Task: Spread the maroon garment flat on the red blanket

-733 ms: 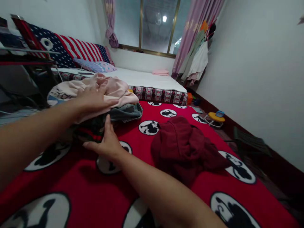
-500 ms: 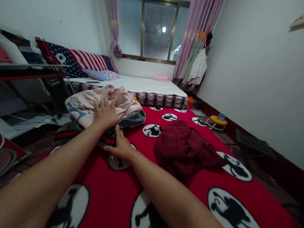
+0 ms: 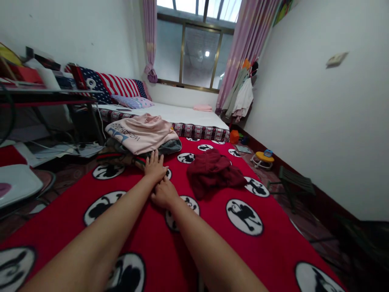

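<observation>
My left hand (image 3: 154,167) is open, its fingers stretched toward the front edge of a pile of clothes. Its palm side overlaps my right hand (image 3: 165,194), whose thumb lies against it and whose other fingers look bent and are mostly hidden. On top of the pile lies a pale pink sweatshirt (image 3: 148,132) with dark lettering. Grey-blue cloth (image 3: 170,146) shows beneath it, and a dark garment with red and green stripes (image 3: 120,157) sticks out at the lower left. To the right of my hands, a crumpled maroon garment (image 3: 212,172) rests on the red blanket (image 3: 209,239).
Behind the pile stands a low bed (image 3: 179,112) with a pillow (image 3: 133,101). A cluttered desk (image 3: 48,97) and a white-seated chair (image 3: 18,184) are at left. At right are a yellow stool (image 3: 264,157) and a dark green folding stool (image 3: 296,180).
My left hand has come off the sweatshirt and moved right, down to the pile's front edge, meeting my right hand. My right thumb no longer points up at the pile. The view has tilted up.
</observation>
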The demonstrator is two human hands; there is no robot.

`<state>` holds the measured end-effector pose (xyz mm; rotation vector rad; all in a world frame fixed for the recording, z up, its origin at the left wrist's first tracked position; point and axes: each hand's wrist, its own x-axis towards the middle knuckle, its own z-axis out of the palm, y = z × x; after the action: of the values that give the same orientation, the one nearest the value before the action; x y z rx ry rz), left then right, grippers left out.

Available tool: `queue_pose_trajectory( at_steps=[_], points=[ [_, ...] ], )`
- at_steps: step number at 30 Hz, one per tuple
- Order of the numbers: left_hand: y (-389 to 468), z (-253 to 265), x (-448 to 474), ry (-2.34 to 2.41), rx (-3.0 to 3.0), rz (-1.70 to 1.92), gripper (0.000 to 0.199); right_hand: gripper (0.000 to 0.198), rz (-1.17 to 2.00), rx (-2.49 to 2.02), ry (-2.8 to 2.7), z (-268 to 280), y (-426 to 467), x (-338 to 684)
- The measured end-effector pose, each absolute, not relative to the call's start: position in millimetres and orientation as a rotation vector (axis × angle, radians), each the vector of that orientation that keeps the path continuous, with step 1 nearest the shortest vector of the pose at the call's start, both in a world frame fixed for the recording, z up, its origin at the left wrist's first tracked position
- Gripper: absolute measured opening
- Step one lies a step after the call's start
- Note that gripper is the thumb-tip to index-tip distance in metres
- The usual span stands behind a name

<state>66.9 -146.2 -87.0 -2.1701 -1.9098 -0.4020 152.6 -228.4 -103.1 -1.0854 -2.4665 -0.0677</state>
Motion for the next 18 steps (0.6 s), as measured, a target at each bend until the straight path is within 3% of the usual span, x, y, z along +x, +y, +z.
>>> queue_pose_trajectory(
  at_steps=[6,14,18],
  points=[
    [-190,-98,83,-2.086,-2.287,-0.662,0.044,0.047,0.079,-1.103,-2.362,-108,-269,178],
    [-209,-102,78,-2.107,-2.365,-1.035,0.034,0.006,0.268,-1.127,-2.123,-109,-266,188],
    [-206,-103,76,-2.108,-2.382,-1.119,0.030,0.017,0.373,-1.139,-2.065,-105,-262,190]
  ],
)
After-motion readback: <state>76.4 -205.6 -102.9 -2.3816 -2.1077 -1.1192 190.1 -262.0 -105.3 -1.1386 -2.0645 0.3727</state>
